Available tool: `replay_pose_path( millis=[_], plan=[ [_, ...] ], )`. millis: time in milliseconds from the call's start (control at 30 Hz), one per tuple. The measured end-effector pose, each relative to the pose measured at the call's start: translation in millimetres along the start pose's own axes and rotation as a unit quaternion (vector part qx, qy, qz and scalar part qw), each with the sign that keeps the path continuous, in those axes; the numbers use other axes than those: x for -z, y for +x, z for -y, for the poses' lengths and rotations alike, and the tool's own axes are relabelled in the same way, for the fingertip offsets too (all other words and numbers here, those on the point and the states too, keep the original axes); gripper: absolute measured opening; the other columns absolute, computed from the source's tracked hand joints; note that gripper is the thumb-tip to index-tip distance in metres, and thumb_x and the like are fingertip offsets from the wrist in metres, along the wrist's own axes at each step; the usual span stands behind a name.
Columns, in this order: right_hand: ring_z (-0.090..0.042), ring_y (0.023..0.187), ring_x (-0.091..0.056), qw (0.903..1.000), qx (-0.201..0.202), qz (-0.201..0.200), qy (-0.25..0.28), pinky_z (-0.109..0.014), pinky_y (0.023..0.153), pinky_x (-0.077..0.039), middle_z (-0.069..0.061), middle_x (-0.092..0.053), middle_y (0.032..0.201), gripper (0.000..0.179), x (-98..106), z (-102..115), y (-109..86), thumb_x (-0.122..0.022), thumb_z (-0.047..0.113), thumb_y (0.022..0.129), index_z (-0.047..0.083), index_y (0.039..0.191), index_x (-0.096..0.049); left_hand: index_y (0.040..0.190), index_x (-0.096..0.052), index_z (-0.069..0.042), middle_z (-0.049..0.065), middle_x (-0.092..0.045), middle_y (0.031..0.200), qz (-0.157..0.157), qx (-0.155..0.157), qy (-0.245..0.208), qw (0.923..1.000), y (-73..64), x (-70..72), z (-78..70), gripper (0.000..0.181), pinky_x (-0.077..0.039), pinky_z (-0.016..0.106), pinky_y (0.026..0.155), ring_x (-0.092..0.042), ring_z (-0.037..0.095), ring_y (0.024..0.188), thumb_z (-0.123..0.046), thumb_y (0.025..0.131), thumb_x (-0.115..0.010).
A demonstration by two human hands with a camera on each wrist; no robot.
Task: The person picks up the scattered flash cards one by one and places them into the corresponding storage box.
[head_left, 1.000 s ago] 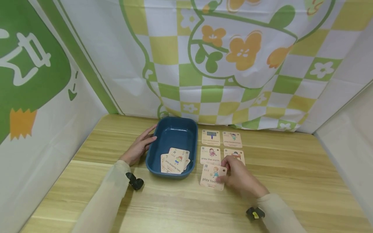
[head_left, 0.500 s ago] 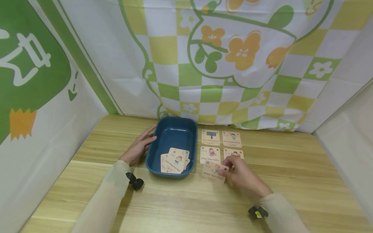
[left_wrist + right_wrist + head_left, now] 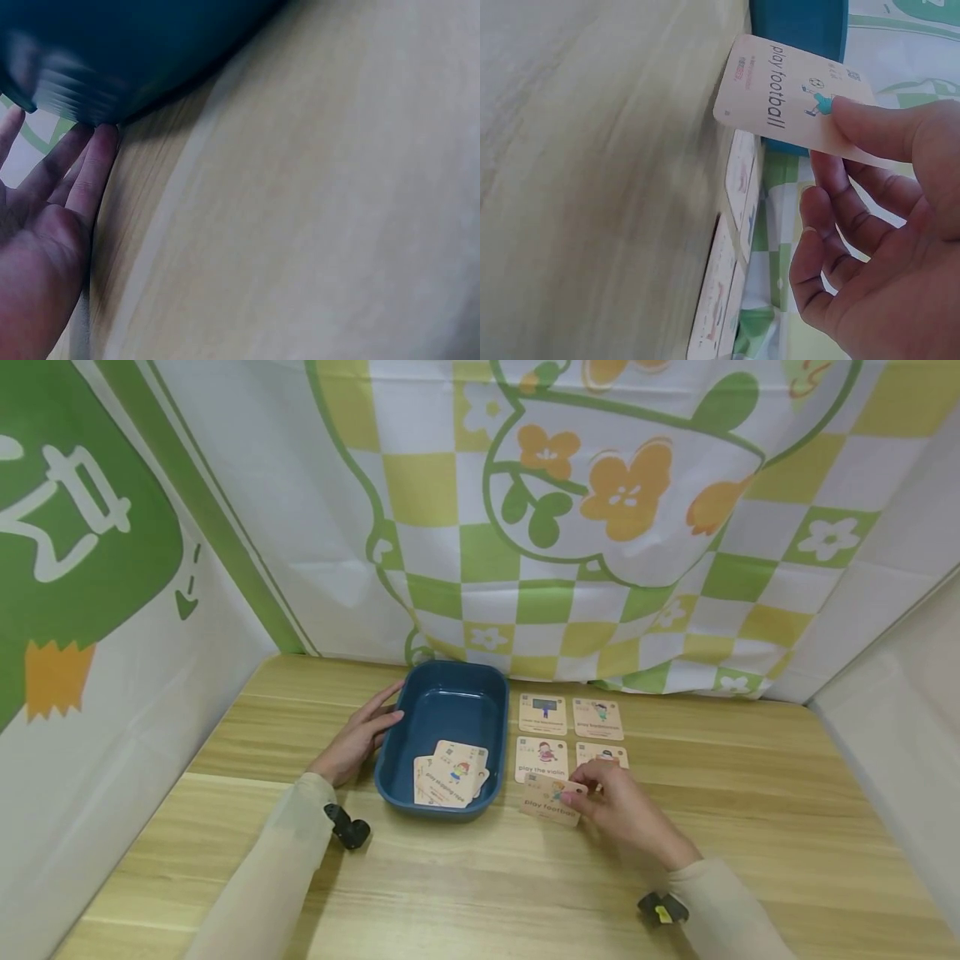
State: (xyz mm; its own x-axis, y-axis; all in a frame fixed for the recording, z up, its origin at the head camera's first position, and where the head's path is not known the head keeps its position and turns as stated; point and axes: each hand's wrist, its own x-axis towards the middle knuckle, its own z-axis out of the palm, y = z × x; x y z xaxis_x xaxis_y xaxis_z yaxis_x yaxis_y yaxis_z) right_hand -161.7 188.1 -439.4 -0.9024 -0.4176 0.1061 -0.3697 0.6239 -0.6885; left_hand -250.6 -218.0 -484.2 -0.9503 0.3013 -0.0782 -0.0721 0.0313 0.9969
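Observation:
My right hand [image 3: 626, 814] pinches a "play football" card [image 3: 787, 94] by its right edge, thumb on the printed face. The card [image 3: 551, 802] is tilted just above the table, near the lower edge of the "play the violin" card [image 3: 542, 760]. My left hand [image 3: 360, 743] touches the left side of a dark blue tray [image 3: 386, 785]; its fingers [image 3: 90, 176] look straight against the tray wall. Several cards lie overlapping in the tray's near end, a "play skipping rope" card [image 3: 457, 772] on top.
A blackboard card [image 3: 542, 716] and a "play badminton" card [image 3: 597, 720] form the back row on the wooden table [image 3: 465, 893]. A desk-picture card [image 3: 602, 753] is partly covered by my right hand. A patterned cloth [image 3: 547, 602] hangs behind.
The football card has moved up and slightly right with my right hand, and has tipped from facing up to a steeper slant. My left hand and the tray have stayed put.

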Motion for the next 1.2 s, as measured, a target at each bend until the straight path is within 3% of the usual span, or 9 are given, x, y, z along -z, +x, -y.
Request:
replay_pose_path(
  millis=[133, 467, 600, 933, 1200],
  plan=[
    [-0.015, 0.082, -0.053, 0.9999, 0.008, -0.010, 0.007, -0.031, 0.074, -0.048, 0.007, -0.061, 0.085, 0.007, 1.6, 3.0, 2.9, -0.077, 0.012, 0.091, 0.015, 0.087, -0.072, 0.164, -0.023, -0.027, 0.023, -0.030, 0.159, 0.003, -0.003, 0.000, 1.0000, -0.5, 0.0, -0.6, 0.063, -0.040, 0.036, 0.108, -0.040, 0.039, 0.140, -0.027, 0.108, -0.051],
    [-0.014, 0.078, -0.055, 0.9947, 0.057, -0.085, 0.010, -0.035, 0.072, -0.048, 0.007, -0.063, 0.085, 0.005, 12.6, 19.0, 19.6, -0.080, 0.012, 0.088, 0.012, 0.087, -0.075, 0.164, -0.021, -0.027, 0.023, -0.028, 0.160, 0.005, -0.002, -0.002, 1.0000, -1.6, 0.0, -1.6, 0.063, -0.038, 0.039, 0.111, -0.039, 0.040, 0.141, -0.027, 0.108, -0.051],
    [-0.014, 0.079, -0.055, 0.9921, 0.068, -0.104, 0.012, -0.035, 0.072, -0.048, 0.007, -0.063, 0.084, 0.005, 15.1, 27.9, 26.7, -0.080, 0.014, 0.089, 0.012, 0.087, -0.075, 0.164, -0.021, -0.026, 0.023, -0.028, 0.160, 0.005, -0.002, -0.001, 1.0000, -1.8, -0.4, -1.6, 0.063, -0.041, 0.036, 0.108, -0.039, 0.040, 0.141, -0.026, 0.108, -0.050],
    [-0.016, 0.082, -0.055, 0.9910, 0.070, -0.109, 0.034, -0.046, 0.076, -0.050, 0.005, -0.066, 0.088, 0.009, 15.2, 47.1, 40.9, -0.079, 0.019, 0.091, 0.010, 0.091, -0.075, 0.164, -0.022, -0.026, 0.023, -0.029, 0.160, 0.007, -0.007, -0.007, 0.9999, -0.8, 0.3, 0.4, 0.063, -0.045, 0.026, 0.101, -0.041, 0.040, 0.140, -0.026, 0.108, -0.051],
    [-0.018, 0.083, -0.056, 0.9912, 0.077, -0.098, 0.044, -0.043, 0.077, -0.050, 0.005, -0.065, 0.086, 0.008, 5.9, 62.6, 55.1, -0.079, 0.018, 0.091, 0.011, 0.091, -0.076, 0.164, -0.021, -0.025, 0.023, -0.030, 0.159, 0.007, -0.007, -0.008, 0.9999, 0.3, 1.1, 0.8, 0.064, -0.046, 0.025, 0.099, -0.042, 0.040, 0.138, -0.026, 0.108, -0.052]
  ],
)
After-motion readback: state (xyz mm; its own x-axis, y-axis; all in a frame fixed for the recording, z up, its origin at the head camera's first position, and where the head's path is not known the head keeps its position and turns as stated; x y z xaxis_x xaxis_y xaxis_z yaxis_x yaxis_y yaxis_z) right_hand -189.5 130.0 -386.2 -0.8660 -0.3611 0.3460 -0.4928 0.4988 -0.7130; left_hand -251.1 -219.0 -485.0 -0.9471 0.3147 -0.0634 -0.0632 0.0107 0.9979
